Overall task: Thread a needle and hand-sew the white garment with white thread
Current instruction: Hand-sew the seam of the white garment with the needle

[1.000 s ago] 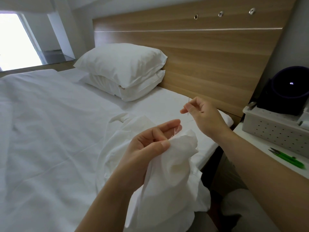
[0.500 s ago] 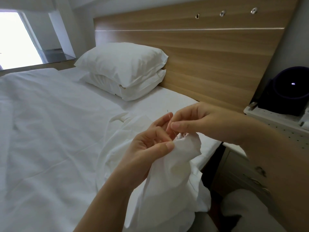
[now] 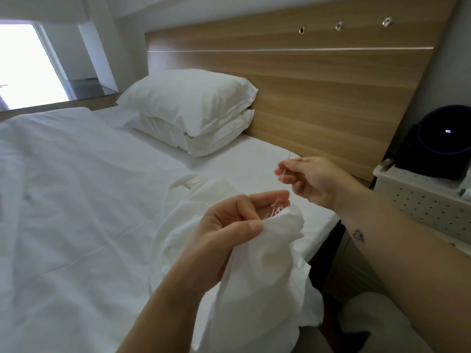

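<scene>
A: Where is the white garment [image 3: 257, 263]?

B: Low in the centre of the frame, bunched in the left hand [image 3: 229, 225]. The thumb and curled fingers pinch a fold at its top edge. The rest hangs down and trails onto the bed [image 3: 76, 200], and the bottom of the frame cuts off its lower end.

A: And the needle [image 3: 286, 165]?

B: The right hand [image 3: 311, 179] pinches it between thumb and forefinger, right of centre and a little above the left hand. Only a thin sliver shows, with its tip poking up past the fingertips. I cannot make out the eye.

A: Can you see the thread [image 3: 277, 209]?

B: Faintly. A pale line drops from the right hand toward the pinched fold, and small loose loops lie against the left fingers. It is white on white, so I cannot tell where it enters the cloth. Any stitches are too fine to see.

A: What surrounds them?

B: Two stacked pillows [image 3: 188, 108] lie in the upper centre against a wooden headboard [image 3: 318, 85]. At the right edge sits a white perforated basket [image 3: 428, 200] with a dark rounded object [image 3: 443, 138] on it, and the frame cuts both off. A small light glints on the dark object, but I cannot say what it is. The window [image 3: 23, 64] in the upper left is washed out to plain brightness.
</scene>
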`<move>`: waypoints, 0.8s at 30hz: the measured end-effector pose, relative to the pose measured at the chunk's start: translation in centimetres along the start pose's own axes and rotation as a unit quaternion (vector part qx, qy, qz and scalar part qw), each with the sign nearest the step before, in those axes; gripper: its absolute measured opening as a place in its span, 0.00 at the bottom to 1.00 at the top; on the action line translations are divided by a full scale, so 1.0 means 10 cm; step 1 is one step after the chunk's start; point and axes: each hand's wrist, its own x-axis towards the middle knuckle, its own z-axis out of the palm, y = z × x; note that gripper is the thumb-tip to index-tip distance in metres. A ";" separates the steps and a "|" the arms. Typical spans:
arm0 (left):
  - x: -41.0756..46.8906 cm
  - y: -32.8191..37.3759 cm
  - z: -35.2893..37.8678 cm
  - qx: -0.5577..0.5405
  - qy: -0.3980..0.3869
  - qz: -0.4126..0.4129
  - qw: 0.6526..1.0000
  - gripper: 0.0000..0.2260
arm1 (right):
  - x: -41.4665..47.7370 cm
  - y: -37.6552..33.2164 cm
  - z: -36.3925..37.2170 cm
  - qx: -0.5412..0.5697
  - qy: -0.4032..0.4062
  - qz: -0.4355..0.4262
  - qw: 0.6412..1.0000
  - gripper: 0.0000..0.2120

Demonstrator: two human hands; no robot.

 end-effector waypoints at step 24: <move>0.00 0.07 0.00 -0.011 0.009 -0.006 1.000 0.05 | 0.51 0.47 -0.60 -0.329 0.258 -0.093 0.904 0.11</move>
